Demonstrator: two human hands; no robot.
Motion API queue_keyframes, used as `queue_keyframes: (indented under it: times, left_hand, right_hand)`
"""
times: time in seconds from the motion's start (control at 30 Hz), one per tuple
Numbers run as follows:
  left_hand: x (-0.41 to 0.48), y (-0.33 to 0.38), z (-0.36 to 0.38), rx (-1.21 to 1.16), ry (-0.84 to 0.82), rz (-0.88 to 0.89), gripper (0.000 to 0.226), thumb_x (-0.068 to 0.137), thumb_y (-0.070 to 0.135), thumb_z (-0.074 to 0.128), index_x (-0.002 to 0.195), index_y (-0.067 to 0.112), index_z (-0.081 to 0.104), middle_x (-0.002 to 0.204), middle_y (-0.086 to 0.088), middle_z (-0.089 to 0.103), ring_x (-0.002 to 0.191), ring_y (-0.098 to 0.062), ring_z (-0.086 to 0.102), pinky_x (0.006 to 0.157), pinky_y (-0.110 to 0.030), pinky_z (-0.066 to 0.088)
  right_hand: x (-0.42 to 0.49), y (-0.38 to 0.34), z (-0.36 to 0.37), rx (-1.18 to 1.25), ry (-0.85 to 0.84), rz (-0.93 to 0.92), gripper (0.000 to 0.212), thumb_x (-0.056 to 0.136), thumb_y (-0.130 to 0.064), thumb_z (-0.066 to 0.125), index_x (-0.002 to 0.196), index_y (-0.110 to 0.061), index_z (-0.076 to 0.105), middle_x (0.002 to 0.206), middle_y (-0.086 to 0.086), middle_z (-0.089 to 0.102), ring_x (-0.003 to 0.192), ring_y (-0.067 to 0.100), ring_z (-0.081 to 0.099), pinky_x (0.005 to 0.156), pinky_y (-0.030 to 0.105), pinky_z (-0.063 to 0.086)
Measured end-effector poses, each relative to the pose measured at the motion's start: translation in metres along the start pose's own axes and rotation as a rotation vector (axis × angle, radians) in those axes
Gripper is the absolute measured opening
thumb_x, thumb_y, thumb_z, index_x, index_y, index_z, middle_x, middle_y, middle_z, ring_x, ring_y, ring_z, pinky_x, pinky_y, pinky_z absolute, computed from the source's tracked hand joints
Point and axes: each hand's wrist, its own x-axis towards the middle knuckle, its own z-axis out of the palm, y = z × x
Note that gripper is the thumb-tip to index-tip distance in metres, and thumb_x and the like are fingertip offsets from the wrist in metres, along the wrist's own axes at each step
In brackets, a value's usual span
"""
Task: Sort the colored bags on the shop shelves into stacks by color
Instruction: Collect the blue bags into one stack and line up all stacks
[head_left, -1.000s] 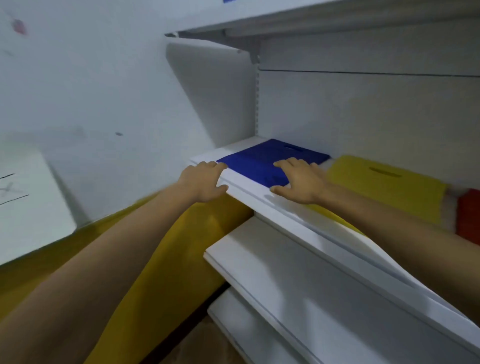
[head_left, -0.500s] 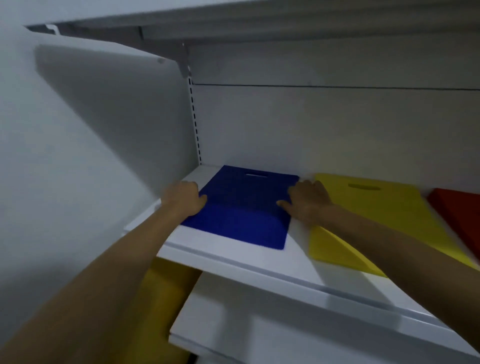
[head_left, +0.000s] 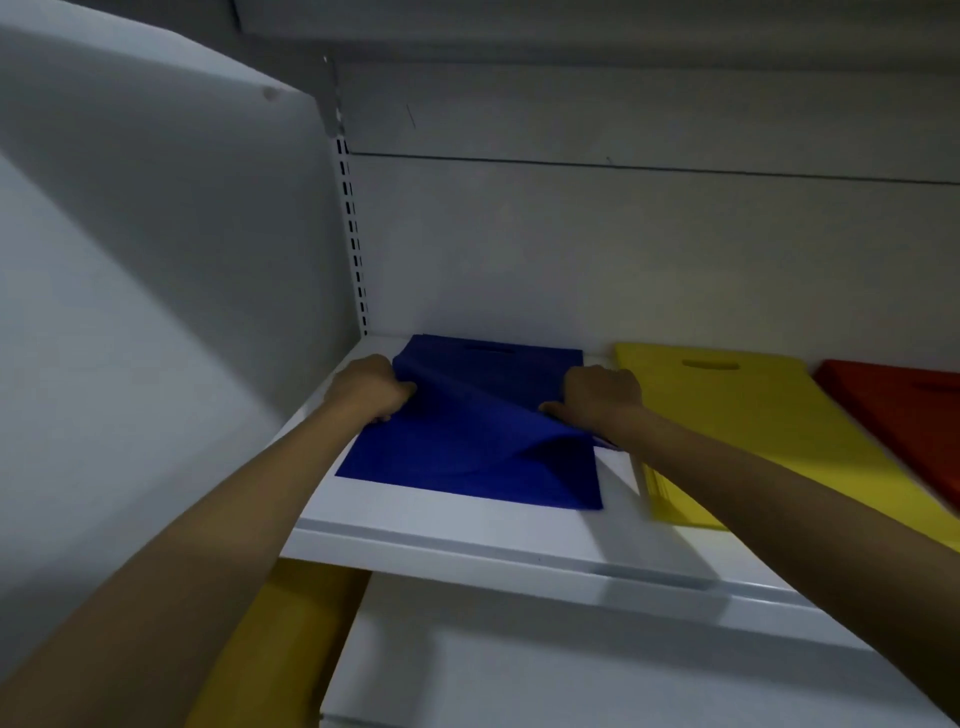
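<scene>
A blue bag (head_left: 467, 447) lies flat at the left end of a white shelf (head_left: 467, 540), its handle slot toward the back wall. My left hand (head_left: 371, 389) grips its left edge and my right hand (head_left: 602, 395) grips its right edge; the fabric is bunched and lifted into a fold between them. To the right lies a stack of yellow bags (head_left: 753, 415), partly under my right forearm. A red bag (head_left: 904, 410) lies further right, cut off by the frame edge.
A white side panel (head_left: 171, 312) closes the shelf on the left, with a slotted upright (head_left: 353, 234) in the corner. Another shelf hangs overhead. Below are a lower white shelf (head_left: 571, 670) and a yellow surface (head_left: 280, 649) at the lower left.
The view rose and closed in on the shelf. Both hands went from resting flat beside the blue bag to clenching its side edges, pulling the fabric up into a fold.
</scene>
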Motion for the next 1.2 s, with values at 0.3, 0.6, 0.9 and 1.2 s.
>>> queue_keyframes:
  times: [0.3,0.6,0.9,1.2]
  left_hand:
    - [-0.008,-0.007,-0.01,-0.777,-0.163,-0.259,0.04,0.085,0.052,0.062,0.085,0.013,0.054,0.069,-0.001,0.052,0.049,-0.008,0.034,0.036,-0.016,0.025]
    - [-0.011,-0.007,-0.023,-0.383,-0.022,-0.024,0.031,0.092,0.03,0.061,0.071,0.014,0.046,0.08,-0.005,0.05,0.072,-0.018,0.049,0.071,-0.03,0.043]
    - [-0.009,0.009,-0.013,-0.511,0.234,0.278,0.02,0.092,0.032,0.059,0.084,0.014,0.059,0.083,-0.008,0.058,0.08,-0.023,0.056,0.074,-0.031,0.046]
    - [-0.035,0.102,0.018,-0.589,0.167,0.389,0.029,0.093,0.033,0.059,0.089,0.005,0.068,0.079,0.0,0.061,0.08,-0.018,0.057,0.068,-0.023,0.046]
  right_hand:
    - [-0.01,0.001,-0.004,0.985,0.038,0.281,0.019,0.08,0.004,0.065,0.07,-0.005,0.051,0.066,0.01,0.05,0.059,0.022,0.05,0.053,0.028,0.041]
    - [-0.013,0.009,-0.002,0.81,0.196,0.187,0.042,0.098,-0.027,0.05,0.06,-0.013,0.041,0.065,0.004,0.048,0.06,0.016,0.046,0.053,0.027,0.035]
    - [-0.037,0.033,-0.016,0.742,0.508,0.207,0.029,0.101,-0.036,0.041,0.092,-0.015,0.059,0.077,0.001,0.058,0.063,0.016,0.052,0.053,0.029,0.034]
    - [-0.084,0.122,-0.025,0.757,0.649,0.298,0.026,0.098,-0.036,0.046,0.098,-0.016,0.064,0.093,0.006,0.067,0.081,0.028,0.062,0.069,0.043,0.054]
